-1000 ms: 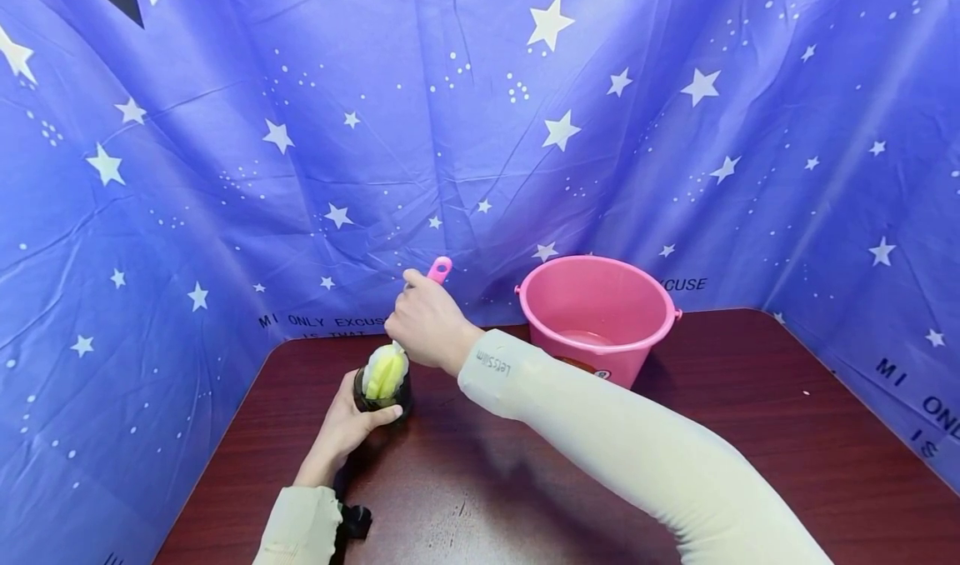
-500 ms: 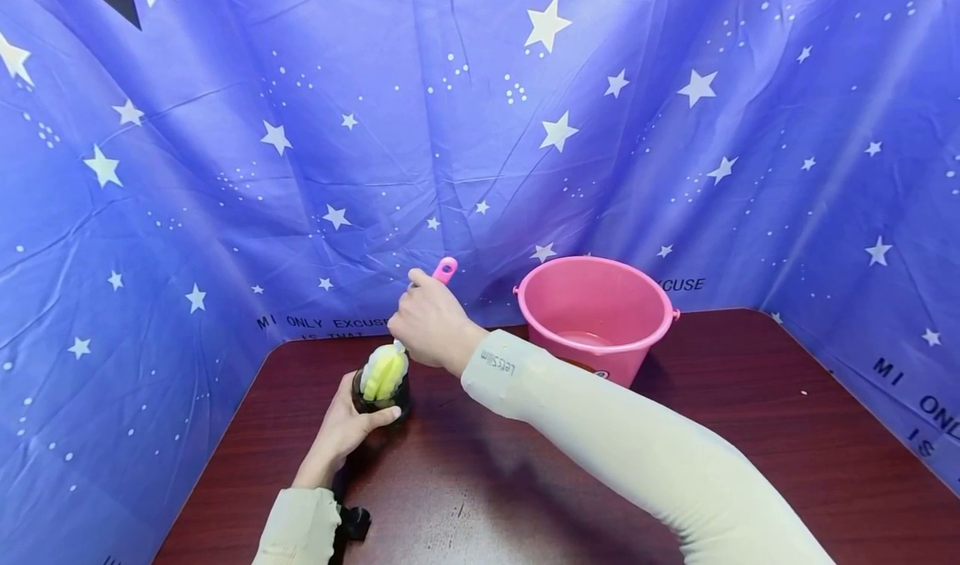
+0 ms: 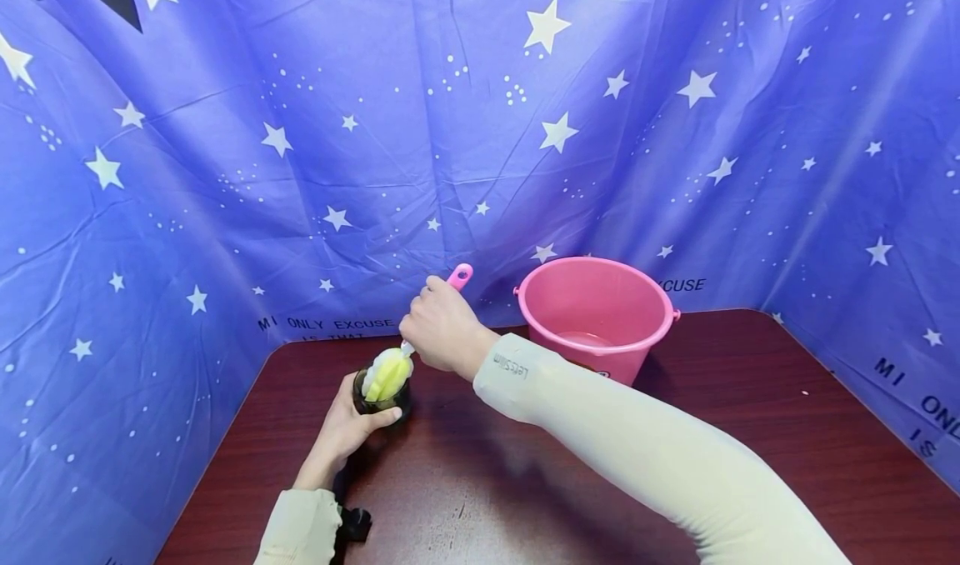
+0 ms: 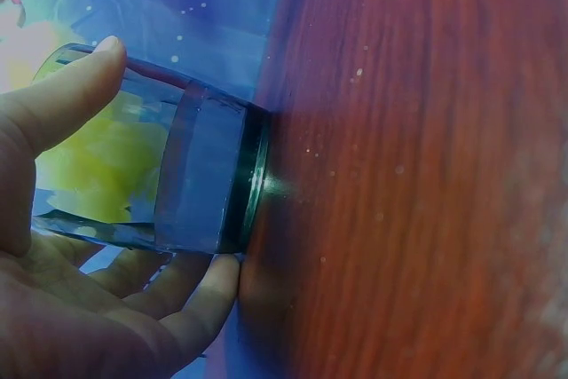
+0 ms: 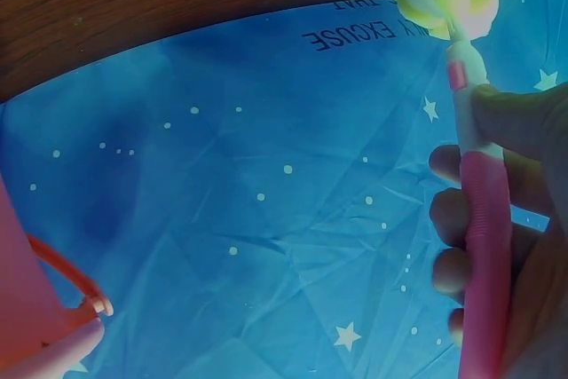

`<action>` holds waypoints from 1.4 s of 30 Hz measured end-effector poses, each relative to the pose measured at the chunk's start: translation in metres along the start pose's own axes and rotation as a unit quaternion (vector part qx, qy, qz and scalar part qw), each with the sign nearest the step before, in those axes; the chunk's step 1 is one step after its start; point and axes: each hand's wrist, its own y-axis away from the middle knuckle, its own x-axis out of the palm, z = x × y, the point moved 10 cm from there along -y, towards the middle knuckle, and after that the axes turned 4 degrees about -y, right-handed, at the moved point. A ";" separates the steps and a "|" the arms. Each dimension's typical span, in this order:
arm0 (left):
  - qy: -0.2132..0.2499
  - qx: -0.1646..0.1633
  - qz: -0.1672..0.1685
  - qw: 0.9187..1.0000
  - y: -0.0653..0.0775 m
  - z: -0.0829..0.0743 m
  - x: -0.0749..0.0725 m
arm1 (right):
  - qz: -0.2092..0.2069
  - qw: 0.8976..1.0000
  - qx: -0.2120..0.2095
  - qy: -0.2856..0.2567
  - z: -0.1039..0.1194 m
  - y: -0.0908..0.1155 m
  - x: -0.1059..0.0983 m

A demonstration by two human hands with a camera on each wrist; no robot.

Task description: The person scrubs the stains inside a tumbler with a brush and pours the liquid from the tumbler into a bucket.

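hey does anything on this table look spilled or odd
No spill shows; glass and pink bucket are upright. A tiny white speck on the table, right of the bucket, looks stray; too small to identify.

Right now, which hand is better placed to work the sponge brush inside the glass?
The right hand, I'd say: it grips the sponge brush by its pink handle, with the sponge head partly inside the glass. The left hand is occupied holding that glass.
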 end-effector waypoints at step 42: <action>0.014 0.001 0.002 1.000 0.001 0.000 0.001 | -0.034 0.995 0.032 -0.087 -0.013 0.028 0.015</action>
